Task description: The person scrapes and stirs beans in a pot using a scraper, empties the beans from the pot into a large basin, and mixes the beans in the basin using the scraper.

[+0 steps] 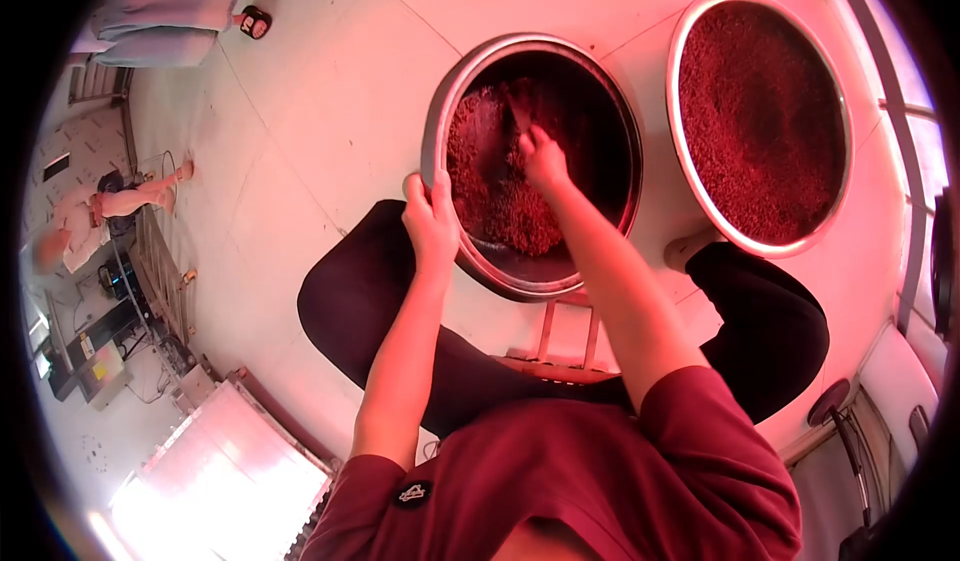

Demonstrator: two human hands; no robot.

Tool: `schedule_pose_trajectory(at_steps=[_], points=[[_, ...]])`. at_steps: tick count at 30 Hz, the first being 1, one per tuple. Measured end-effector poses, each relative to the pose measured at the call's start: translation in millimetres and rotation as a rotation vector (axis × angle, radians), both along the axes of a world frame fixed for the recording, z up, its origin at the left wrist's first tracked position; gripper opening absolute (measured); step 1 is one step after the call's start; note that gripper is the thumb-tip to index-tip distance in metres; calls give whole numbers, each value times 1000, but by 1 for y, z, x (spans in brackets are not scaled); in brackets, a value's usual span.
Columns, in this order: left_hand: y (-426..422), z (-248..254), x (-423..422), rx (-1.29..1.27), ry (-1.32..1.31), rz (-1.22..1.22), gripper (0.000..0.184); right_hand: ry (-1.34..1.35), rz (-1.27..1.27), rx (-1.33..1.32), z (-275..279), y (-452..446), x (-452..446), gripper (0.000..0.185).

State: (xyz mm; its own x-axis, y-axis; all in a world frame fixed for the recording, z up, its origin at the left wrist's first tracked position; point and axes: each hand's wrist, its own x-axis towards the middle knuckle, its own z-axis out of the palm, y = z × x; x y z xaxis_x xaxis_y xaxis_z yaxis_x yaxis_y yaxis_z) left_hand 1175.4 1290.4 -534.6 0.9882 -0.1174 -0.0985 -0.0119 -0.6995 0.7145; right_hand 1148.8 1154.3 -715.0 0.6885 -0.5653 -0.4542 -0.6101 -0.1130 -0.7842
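Observation:
Between my knees stands a round, deep metal pan (432, 151), tilted a little, with small dark red grains (520, 223) heaped on its left and lower side. My left hand (430, 223) grips the pan's left rim, fingers on the outer wall. Over the grains, my right hand (543, 161) is closed on the handle of a flat tool (519, 111) whose blade points up and left into the pan. The tool's exact shape is blurred.
A wide metal tray (674, 101) full of similar grains lies on the floor at the right. Two people are at the left, one standing (170, 11), one near equipment (85, 216). A bright panel (225, 471) is at the lower left.

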Motion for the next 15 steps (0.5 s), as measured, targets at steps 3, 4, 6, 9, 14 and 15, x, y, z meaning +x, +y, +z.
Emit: schedule_pose_trajectory(at_steps=[3,4,6,9,14,15], points=[[12,-18,19,-10,-23,38,39,-267,348,-110,7,-10,-28,47],[10,-21,24,-40,-10,56,39,-309,456,-131,10,-9,-51,48],[9,-20,32,-40,29,60,40,-243,647,-184,23,-6,-94,50],[0,-8,31,-69,158,145,37,-255,830,-170,22,-1,-119,51],[7,-22,37,-101,148,211,42,-234,912,-256,21,16,-99,52],[6,-23,36,-115,155,225,44,-164,855,-248,23,23,-93,52]])
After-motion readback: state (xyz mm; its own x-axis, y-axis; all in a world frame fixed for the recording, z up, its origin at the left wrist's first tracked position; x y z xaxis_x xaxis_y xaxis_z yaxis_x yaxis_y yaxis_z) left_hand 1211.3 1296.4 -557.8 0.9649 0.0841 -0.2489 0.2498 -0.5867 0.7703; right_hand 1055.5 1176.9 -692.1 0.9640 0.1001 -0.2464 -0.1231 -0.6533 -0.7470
